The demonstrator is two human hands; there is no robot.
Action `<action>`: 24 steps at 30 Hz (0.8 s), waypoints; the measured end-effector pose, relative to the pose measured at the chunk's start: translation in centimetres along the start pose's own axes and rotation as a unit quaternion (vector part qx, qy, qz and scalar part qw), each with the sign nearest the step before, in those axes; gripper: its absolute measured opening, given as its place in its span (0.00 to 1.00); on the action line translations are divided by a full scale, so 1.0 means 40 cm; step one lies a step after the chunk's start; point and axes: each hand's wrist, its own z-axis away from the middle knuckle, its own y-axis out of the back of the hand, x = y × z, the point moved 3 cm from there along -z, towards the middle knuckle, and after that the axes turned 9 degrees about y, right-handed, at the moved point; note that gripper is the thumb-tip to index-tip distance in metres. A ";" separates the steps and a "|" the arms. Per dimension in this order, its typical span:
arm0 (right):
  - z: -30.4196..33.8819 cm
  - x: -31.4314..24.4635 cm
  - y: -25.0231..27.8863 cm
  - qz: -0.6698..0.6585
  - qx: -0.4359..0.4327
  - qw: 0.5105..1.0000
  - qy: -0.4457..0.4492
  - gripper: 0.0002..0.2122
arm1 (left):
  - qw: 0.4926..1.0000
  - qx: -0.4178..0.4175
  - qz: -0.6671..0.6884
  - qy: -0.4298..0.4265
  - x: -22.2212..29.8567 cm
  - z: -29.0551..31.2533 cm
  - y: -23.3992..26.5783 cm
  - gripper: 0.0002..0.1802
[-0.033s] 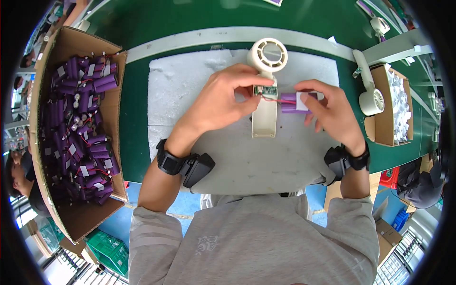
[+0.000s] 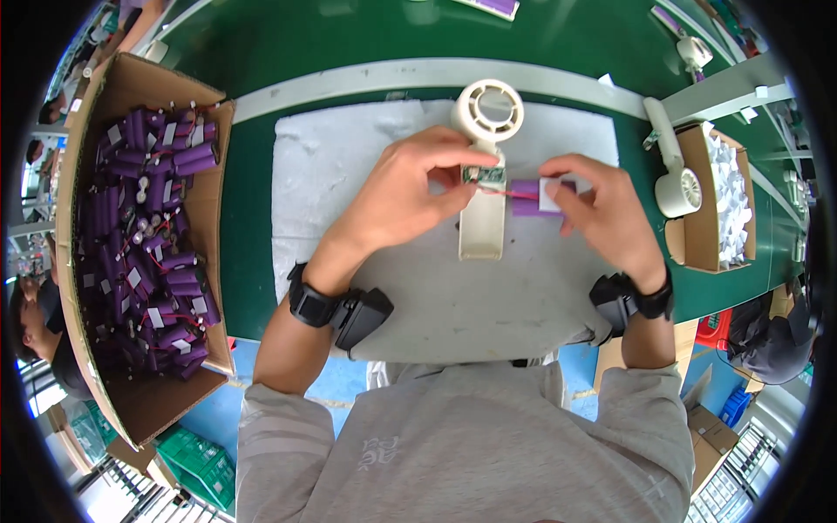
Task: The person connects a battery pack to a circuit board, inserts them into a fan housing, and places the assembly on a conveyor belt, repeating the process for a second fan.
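Observation:
A cream handheld fan housing lies upright in front of me, its round head pointing away and its handle open. My left hand pinches it just below the head, thumb and forefinger at a small green circuit board. A red wire runs from the board to a purple battery pack right of the handle. My right hand holds this pack between thumb and fingers. On the pack is a white square pad; the fingers hide its far end.
White foam sheet lies under the work. At left stands a cardboard box of purple battery packs. Right of the foam, another cream fan leans by a small carton of white pieces. A pale rail crosses the green table beyond.
The view has shifted slightly, and the fan housing sits a little nearer to me. My right fingers have closed in more on the battery pack. Both hands keep their holds.

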 end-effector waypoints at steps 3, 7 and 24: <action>0.007 -0.011 -0.011 0.144 0.071 0.975 0.152 0.10 | 0.999 0.005 0.026 0.019 -0.007 0.003 -0.004 0.20; 0.028 -0.006 -0.025 0.228 0.107 0.920 0.299 0.06 | 0.996 -0.004 0.045 0.073 -0.004 0.009 -0.010 0.20; 0.025 -0.021 -0.035 0.344 0.057 0.898 0.270 0.03 | 0.998 0.014 -0.044 0.047 0.003 0.003 -0.015 0.20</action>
